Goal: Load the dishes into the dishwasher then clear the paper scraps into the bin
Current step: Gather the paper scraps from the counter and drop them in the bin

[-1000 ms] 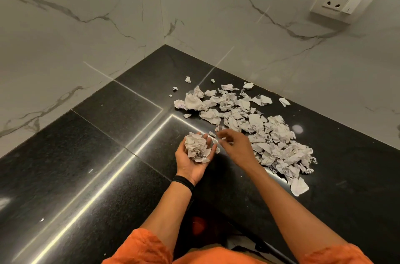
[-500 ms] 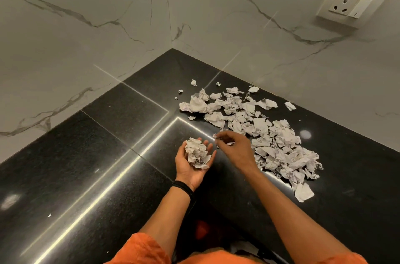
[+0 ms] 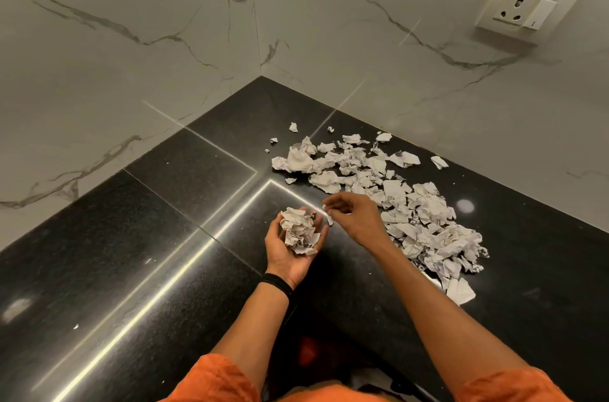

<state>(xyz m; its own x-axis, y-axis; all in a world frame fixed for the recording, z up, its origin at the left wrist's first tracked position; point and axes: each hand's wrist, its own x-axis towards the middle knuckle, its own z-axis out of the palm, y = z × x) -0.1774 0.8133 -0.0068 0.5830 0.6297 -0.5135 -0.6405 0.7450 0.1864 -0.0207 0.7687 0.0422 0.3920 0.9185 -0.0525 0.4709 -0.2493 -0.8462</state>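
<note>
Left hand (image 3: 290, 256) is lying palm-up, fingers half-curled, cupping a wad of scraps (image 3: 299, 232). Right hand (image 3: 357, 220) is pinching one small scrap (image 3: 330, 220) just beside the wad. Scrap pile (image 3: 418, 214) is lying on the black counter (image 3: 164, 237), long axis running from wall corner (image 3: 260, 70) toward near right.
</note>
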